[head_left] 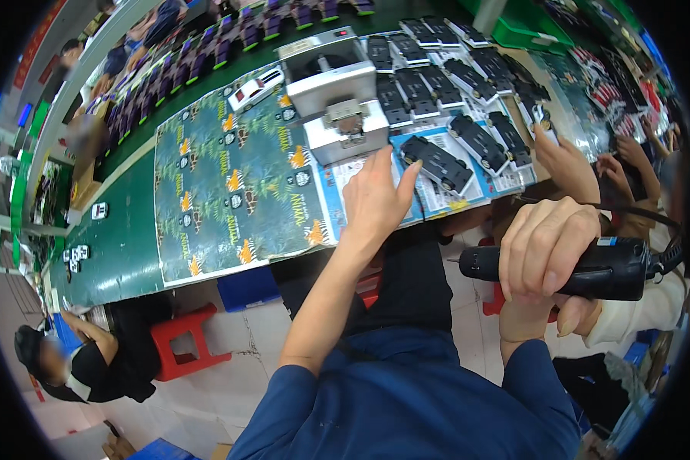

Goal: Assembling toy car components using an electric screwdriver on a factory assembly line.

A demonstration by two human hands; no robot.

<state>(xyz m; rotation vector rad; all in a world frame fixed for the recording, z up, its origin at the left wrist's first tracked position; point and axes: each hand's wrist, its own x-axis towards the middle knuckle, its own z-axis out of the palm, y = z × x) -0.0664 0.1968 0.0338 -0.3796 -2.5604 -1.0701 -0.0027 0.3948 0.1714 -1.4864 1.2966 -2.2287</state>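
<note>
Tabletop: long green tabletop (pixel 130 238) under printed card sheets (pixel 230 184).
Left hand (pixel 376 201): grip spread, reaching the near black toy car chassis (pixel 437 163).
Right hand (pixel 548 249): grip clamped on black electric screwdriver (pixel 613 268).
Floor: pale tiles (pixel 238 368), red plastic stool (pixel 185 341).

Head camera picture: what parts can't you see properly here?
- Black power screwdriver: its middle is covered by the right hand; the tip is too small to make out.
- Dark toy car: the near end is partly hidden behind the left hand.
- Grey metal fixture: small parts on its front are too blurred to tell.
- Far toy cars: tiny, bent at the rim.
</note>
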